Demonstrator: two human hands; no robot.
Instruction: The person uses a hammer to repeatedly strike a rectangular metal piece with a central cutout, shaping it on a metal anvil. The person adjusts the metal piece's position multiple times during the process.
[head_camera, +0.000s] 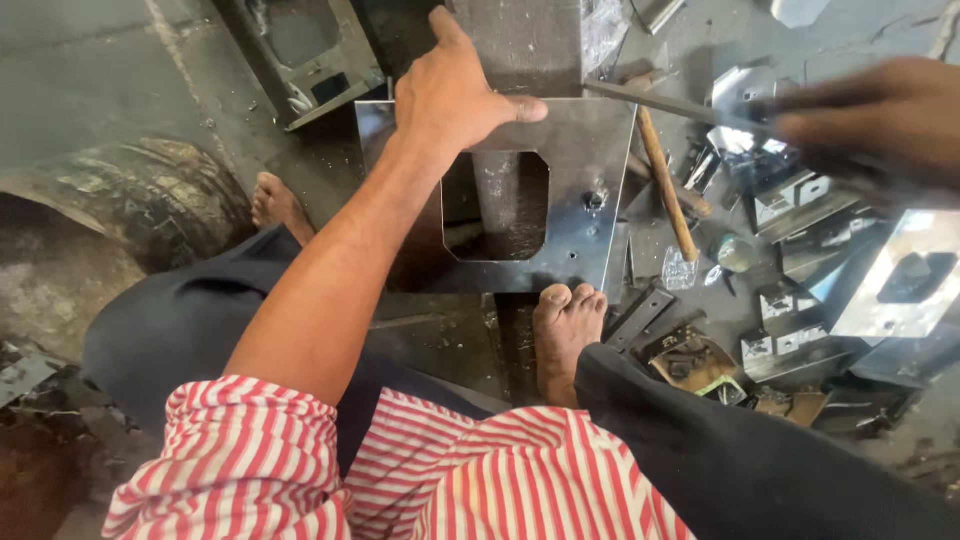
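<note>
The left hand (455, 95) presses flat, fingers spread, on the far edge of the cut-out steel plate (580, 190) lying on the floor. The right hand (880, 120), blurred, is closed around a thin rod (650, 100) whose long axis points left toward the plate.

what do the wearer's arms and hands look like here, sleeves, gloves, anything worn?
Both hands are bare: no gloves, rings or watch visible. The left hand shows sharply, its forearm uncovered up to a short red-and-white striped sleeve. The right hand is motion-blurred, so finer detail cannot be told, and its arm is out of frame.
</note>
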